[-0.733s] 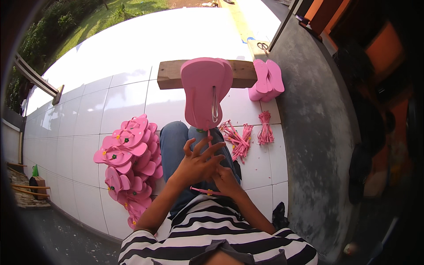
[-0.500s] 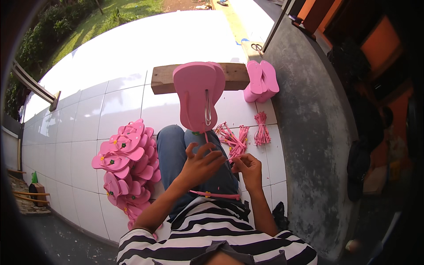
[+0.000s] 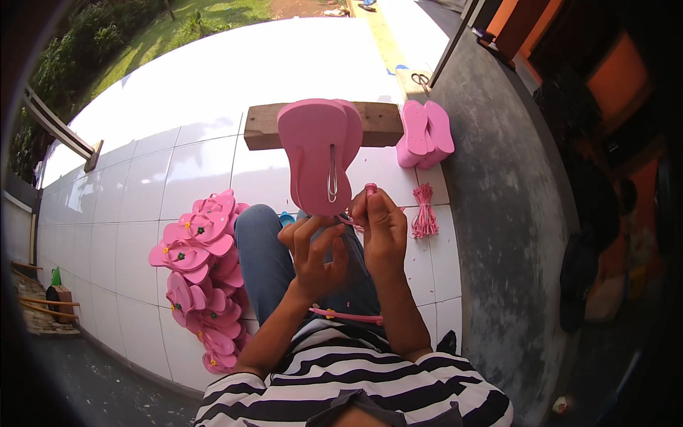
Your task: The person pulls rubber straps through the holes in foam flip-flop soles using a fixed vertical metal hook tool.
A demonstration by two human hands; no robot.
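Observation:
A pink flip-flop sole (image 3: 313, 153) leans upright on a wooden beam (image 3: 267, 128), with another sole behind it. A bent metal wire loop (image 3: 332, 181) sticks out of its face. My right hand (image 3: 383, 231) is closed in a pinch on a pink flip-flop strap (image 3: 371, 189), whose thick plug end points up beside the sole. Part of the strap runs to the sole's lower end. Just below that end is my left hand (image 3: 313, 256), its fingers bent but apart; whether they touch the strap is unclear. Another pink strap (image 3: 348, 316) with a yellow flower lies across my lap.
Finished pink flip-flops (image 3: 199, 249) are heaped on the tiles to my left. On the right stand stacked pink soles (image 3: 425, 135) and a tied bundle of pink straps (image 3: 425, 212). Scissors (image 3: 420, 80) lie farther back. A grey ledge (image 3: 491, 213) runs along the right.
My right hand has risen from near my thigh to beside the sole's lower end, with the strap in its fingers. My left hand has turned and shifted slightly left.

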